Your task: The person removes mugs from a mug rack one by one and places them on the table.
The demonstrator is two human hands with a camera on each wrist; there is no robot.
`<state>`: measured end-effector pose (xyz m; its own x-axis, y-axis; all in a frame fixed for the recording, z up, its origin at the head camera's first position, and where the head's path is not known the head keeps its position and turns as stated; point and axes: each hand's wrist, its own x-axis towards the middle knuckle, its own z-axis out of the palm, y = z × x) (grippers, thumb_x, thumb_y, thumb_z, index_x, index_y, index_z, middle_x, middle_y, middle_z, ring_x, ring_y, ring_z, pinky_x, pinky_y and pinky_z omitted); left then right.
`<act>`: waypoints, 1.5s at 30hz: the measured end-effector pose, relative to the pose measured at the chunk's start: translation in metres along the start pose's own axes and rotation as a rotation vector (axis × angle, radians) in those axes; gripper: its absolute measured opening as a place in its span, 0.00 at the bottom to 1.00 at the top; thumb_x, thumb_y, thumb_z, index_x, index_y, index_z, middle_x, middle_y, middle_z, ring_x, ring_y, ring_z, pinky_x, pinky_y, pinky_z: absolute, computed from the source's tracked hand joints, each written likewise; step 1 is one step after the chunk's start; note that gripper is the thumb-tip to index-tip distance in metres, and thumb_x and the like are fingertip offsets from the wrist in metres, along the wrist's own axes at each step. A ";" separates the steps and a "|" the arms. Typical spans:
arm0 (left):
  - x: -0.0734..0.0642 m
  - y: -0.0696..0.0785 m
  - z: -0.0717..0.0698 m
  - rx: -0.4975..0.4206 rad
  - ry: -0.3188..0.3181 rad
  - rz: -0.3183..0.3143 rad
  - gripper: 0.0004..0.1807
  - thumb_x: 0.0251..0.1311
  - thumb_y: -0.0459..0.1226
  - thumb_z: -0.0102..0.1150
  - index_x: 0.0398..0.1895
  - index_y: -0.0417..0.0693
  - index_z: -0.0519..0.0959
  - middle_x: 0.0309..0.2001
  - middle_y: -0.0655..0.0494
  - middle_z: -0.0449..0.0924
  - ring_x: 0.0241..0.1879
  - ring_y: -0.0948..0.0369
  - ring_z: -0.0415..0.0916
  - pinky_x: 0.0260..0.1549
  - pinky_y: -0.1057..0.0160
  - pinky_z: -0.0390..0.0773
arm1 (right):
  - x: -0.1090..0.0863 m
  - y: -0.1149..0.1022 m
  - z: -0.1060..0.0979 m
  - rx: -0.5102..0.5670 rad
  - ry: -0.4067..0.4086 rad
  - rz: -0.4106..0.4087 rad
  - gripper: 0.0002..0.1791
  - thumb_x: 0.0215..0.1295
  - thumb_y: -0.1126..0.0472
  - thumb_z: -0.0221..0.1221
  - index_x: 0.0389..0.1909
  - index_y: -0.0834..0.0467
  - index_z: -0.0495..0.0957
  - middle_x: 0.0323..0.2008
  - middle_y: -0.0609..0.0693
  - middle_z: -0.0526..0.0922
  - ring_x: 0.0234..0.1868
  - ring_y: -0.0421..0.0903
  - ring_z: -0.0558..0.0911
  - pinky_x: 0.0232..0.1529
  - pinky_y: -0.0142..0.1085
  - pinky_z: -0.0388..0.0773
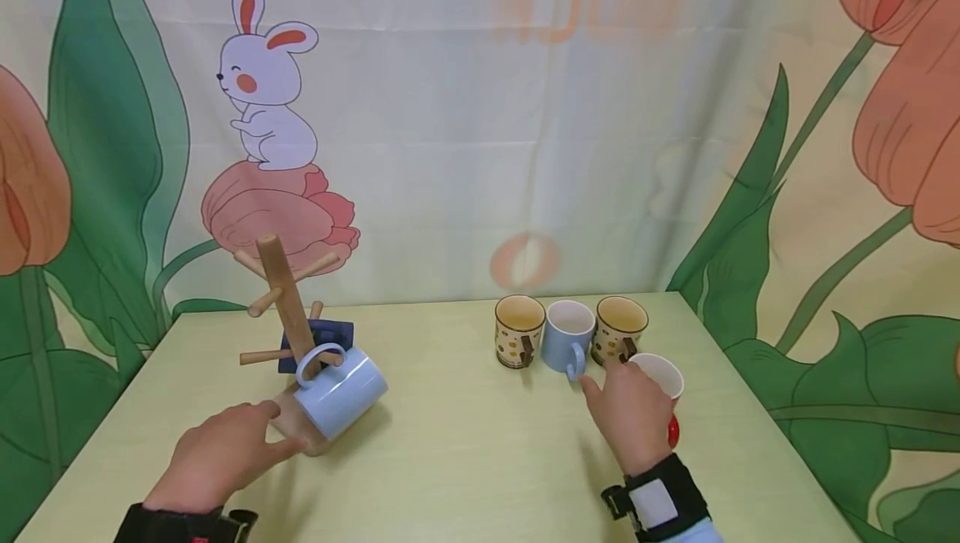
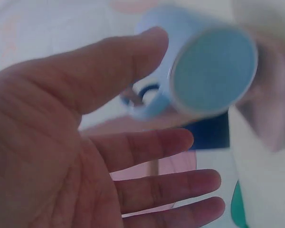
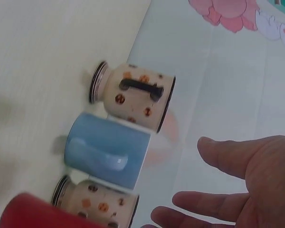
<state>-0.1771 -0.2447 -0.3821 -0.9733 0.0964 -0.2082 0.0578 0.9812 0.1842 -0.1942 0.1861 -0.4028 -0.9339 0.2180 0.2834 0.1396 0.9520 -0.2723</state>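
Note:
A light blue mug hangs tilted by its handle from a low peg of a wooden mug tree. My left hand is beside the tree's base, thumb and fingers spread. In the left wrist view the fingers are straight and the thumb overlaps the mug; contact is unclear. My right hand hovers with fingers apart by a red mug with a white inside, partly hidden behind it. Past its fingertips stand another light blue mug and two dotted cream mugs, left and right.
A dark blue object, partly hidden, is behind the mug tree. More pegs stick out higher up the post. The pale table ends at a printed curtain with a rabbit and flowers.

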 end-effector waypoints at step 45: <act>0.052 -0.028 -0.035 0.026 0.236 0.103 0.24 0.65 0.46 0.54 0.35 0.27 0.81 0.19 0.47 0.78 0.19 0.54 0.74 0.16 0.51 0.78 | 0.004 -0.259 0.049 -0.089 -0.162 -0.705 0.23 0.63 0.35 0.51 0.32 0.47 0.85 0.21 0.43 0.83 0.20 0.37 0.76 0.15 0.32 0.76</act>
<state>-0.2368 -0.2731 -0.3645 -0.9867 0.1576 0.0408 0.1623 0.9724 0.1675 -0.2505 -0.0703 -0.3758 -0.8480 -0.4813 0.2219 -0.4932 0.8699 0.0022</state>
